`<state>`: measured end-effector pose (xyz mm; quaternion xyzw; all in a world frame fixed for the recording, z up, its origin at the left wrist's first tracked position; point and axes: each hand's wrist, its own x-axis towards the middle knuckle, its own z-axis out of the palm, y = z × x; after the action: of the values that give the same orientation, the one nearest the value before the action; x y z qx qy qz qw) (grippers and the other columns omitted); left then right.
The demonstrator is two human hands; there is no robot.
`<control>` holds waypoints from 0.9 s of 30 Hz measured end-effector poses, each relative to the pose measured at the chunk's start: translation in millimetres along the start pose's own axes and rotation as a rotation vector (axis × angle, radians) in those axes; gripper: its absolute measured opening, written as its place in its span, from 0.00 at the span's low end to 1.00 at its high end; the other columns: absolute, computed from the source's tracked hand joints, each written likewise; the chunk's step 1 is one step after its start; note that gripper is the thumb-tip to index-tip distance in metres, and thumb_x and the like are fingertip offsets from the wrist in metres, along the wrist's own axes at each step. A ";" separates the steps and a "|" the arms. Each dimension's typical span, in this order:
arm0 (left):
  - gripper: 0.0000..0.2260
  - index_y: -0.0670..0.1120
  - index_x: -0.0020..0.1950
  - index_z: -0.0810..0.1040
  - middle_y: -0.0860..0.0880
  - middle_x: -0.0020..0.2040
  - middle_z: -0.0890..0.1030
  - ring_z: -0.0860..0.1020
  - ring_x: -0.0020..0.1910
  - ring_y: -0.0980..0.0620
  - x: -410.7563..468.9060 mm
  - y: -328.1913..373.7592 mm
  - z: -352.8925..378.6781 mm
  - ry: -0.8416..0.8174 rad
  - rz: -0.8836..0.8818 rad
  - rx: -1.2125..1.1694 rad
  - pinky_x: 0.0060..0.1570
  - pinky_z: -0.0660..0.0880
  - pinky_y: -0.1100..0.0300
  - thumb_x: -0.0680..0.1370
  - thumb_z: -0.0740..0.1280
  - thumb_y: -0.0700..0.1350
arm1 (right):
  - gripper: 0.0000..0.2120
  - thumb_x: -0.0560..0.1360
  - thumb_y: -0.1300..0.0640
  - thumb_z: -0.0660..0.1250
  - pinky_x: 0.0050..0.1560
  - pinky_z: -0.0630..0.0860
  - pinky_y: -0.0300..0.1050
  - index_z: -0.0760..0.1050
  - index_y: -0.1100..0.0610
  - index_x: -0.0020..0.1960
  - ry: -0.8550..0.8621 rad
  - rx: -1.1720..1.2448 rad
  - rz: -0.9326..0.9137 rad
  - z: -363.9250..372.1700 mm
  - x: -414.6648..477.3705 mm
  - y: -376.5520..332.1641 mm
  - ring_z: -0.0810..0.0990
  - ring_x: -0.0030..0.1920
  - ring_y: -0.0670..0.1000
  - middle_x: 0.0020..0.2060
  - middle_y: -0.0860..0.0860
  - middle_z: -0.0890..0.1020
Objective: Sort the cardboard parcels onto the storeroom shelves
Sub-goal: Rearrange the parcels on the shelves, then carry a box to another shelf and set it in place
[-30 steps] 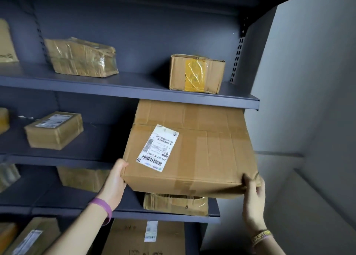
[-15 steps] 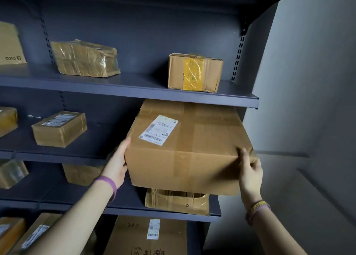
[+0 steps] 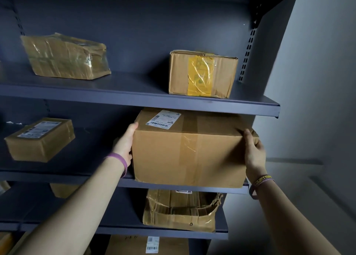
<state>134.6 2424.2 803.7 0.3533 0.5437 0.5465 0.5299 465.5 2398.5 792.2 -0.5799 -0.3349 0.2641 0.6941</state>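
Shelving unit (image 3: 134, 98): parcels already on upper, mid, lower levels | large box (image 3: 188, 150): on mid shelf, right end, near face overhanging edge, needs push in | left hand (image 3: 126, 144) & right hand (image 3: 254, 152): flat-gripping box sides | further parcels: can't tell.

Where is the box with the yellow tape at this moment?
In the head view, the box with yellow tape stands at the right end of the upper shelf, directly above the large parcel that both hands are holding.
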 end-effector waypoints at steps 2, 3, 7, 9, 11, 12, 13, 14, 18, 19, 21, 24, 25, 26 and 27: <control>0.19 0.54 0.49 0.80 0.51 0.47 0.84 0.80 0.49 0.51 9.9 0.8 2.7 0.001 -0.006 -0.006 0.48 0.74 0.54 0.69 0.68 0.66 | 0.22 0.77 0.43 0.65 0.36 0.61 0.42 0.58 0.50 0.33 -0.009 -0.004 -0.005 4.9 6.3 0.8 0.61 0.32 0.47 0.31 0.48 0.63; 0.19 0.54 0.49 0.81 0.51 0.47 0.84 0.80 0.48 0.51 13.2 0.5 3.2 0.001 -0.005 -0.008 0.46 0.74 0.55 0.68 0.68 0.66 | 0.21 0.77 0.43 0.65 0.36 0.61 0.41 0.59 0.50 0.34 -0.012 -0.014 -0.009 6.1 9.0 2.0 0.61 0.33 0.47 0.31 0.48 0.63; 0.18 0.55 0.46 0.81 0.54 0.39 0.86 0.81 0.42 0.54 17.4 -2.5 4.4 0.018 0.021 -0.010 0.37 0.72 0.58 0.67 0.68 0.67 | 0.22 0.77 0.42 0.64 0.34 0.64 0.34 0.57 0.49 0.33 -0.043 -0.067 -0.047 3.6 12.5 5.1 0.61 0.32 0.46 0.31 0.47 0.63; 0.17 0.56 0.44 0.81 0.55 0.36 0.85 0.83 0.34 0.56 10.4 -1.6 6.1 0.018 0.039 -0.019 0.34 0.71 0.60 0.69 0.66 0.68 | 0.21 0.77 0.41 0.64 0.38 0.64 0.36 0.59 0.50 0.34 -0.067 -0.094 -0.049 -1.2 9.7 3.5 0.63 0.33 0.45 0.32 0.47 0.64; 0.19 0.57 0.44 0.80 0.56 0.37 0.85 0.82 0.31 0.58 -1.9 1.0 6.2 -0.017 0.055 -0.051 0.36 0.71 0.62 0.70 0.62 0.71 | 0.15 0.77 0.41 0.64 0.49 0.67 0.42 0.69 0.52 0.43 -0.109 -0.130 -0.047 -6.8 2.4 -1.1 0.72 0.40 0.47 0.38 0.49 0.72; 0.21 0.58 0.48 0.80 0.57 0.42 0.85 0.82 0.35 0.59 -9.2 0.9 4.7 -0.028 0.063 -0.063 0.41 0.71 0.63 0.70 0.60 0.72 | 0.18 0.77 0.41 0.65 0.59 0.69 0.44 0.72 0.55 0.55 -0.117 -0.174 -0.045 -10.5 -3.4 -1.3 0.76 0.52 0.50 0.49 0.52 0.77; 0.24 0.58 0.55 0.79 0.56 0.52 0.83 0.81 0.44 0.59 -17.7 -0.9 2.7 -0.029 0.067 -0.069 0.50 0.69 0.63 0.71 0.58 0.73 | 0.28 0.76 0.42 0.66 0.68 0.66 0.48 0.67 0.58 0.68 -0.087 -0.228 -0.061 -14.9 -13.4 -1.8 0.72 0.65 0.53 0.63 0.55 0.75; 0.29 0.57 0.65 0.74 0.56 0.61 0.77 0.77 0.55 0.57 -26.2 -4.7 -1.0 -0.022 0.067 -0.061 0.57 0.64 0.61 0.72 0.57 0.72 | 0.35 0.76 0.43 0.67 0.74 0.60 0.50 0.60 0.60 0.75 -0.031 -0.281 -0.112 -18.7 -25.9 -1.9 0.65 0.72 0.55 0.71 0.56 0.68; 0.30 0.54 0.75 0.62 0.54 0.75 0.64 0.61 0.74 0.55 -66.8 -29.1 -24.5 -0.038 0.083 0.016 0.71 0.53 0.52 0.76 0.55 0.65 | 0.27 0.77 0.55 0.67 0.68 0.56 0.37 0.63 0.59 0.73 0.016 -0.344 -0.427 -18.2 -90.5 2.7 0.64 0.71 0.54 0.70 0.57 0.69; 0.29 0.54 0.75 0.63 0.54 0.75 0.65 0.61 0.74 0.56 -77.5 -35.5 -31.8 -0.042 0.086 0.029 0.71 0.54 0.53 0.77 0.56 0.64 | 0.25 0.77 0.55 0.66 0.67 0.57 0.38 0.64 0.58 0.72 -0.034 -0.337 -0.438 -14.2 -106.0 5.8 0.64 0.70 0.52 0.69 0.55 0.69; 0.27 0.54 0.75 0.64 0.55 0.74 0.66 0.62 0.73 0.57 -96.1 -48.8 -50.5 -0.045 0.088 0.058 0.69 0.55 0.56 0.78 0.56 0.62 | 0.24 0.78 0.56 0.66 0.67 0.60 0.41 0.65 0.55 0.72 -0.178 -0.321 -0.429 -3.7 -137.1 14.2 0.65 0.70 0.49 0.68 0.51 0.70; 0.27 0.55 0.73 0.66 0.56 0.73 0.67 0.63 0.72 0.57 -117.3 -69.7 -85.9 -0.024 0.039 0.082 0.71 0.55 0.57 0.76 0.59 0.62 | 0.23 0.78 0.55 0.65 0.65 0.64 0.40 0.65 0.51 0.71 -0.398 -0.290 -0.363 18.2 -181.4 29.8 0.66 0.67 0.42 0.65 0.44 0.69; 0.26 0.55 0.73 0.67 0.57 0.72 0.67 0.63 0.72 0.56 -122.9 -75.6 -99.2 -0.012 0.009 0.081 0.71 0.55 0.56 0.76 0.59 0.62 | 0.22 0.78 0.54 0.65 0.63 0.65 0.37 0.65 0.50 0.71 -0.460 -0.291 -0.337 27.6 -195.6 35.6 0.66 0.65 0.39 0.65 0.43 0.69; 0.24 0.55 0.72 0.68 0.57 0.71 0.69 0.63 0.72 0.56 -127.9 -80.4 -113.1 0.000 -0.007 0.073 0.71 0.56 0.57 0.77 0.58 0.61 | 0.22 0.78 0.53 0.65 0.62 0.65 0.35 0.65 0.49 0.71 -0.518 -0.297 -0.314 37.9 -209.4 41.6 0.66 0.64 0.37 0.66 0.43 0.69; 0.21 0.56 0.69 0.70 0.57 0.69 0.71 0.65 0.71 0.57 -133.2 -83.3 -127.4 0.014 -0.009 0.061 0.68 0.58 0.59 0.78 0.58 0.60 | 0.23 0.79 0.53 0.65 0.64 0.65 0.36 0.65 0.49 0.72 -0.572 -0.302 -0.291 49.2 -222.9 46.8 0.66 0.65 0.37 0.67 0.43 0.69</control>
<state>53.3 2255.2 728.0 0.3632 0.5656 0.5298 0.5172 286.7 2270.0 715.9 -0.5248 -0.6300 0.2616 0.5092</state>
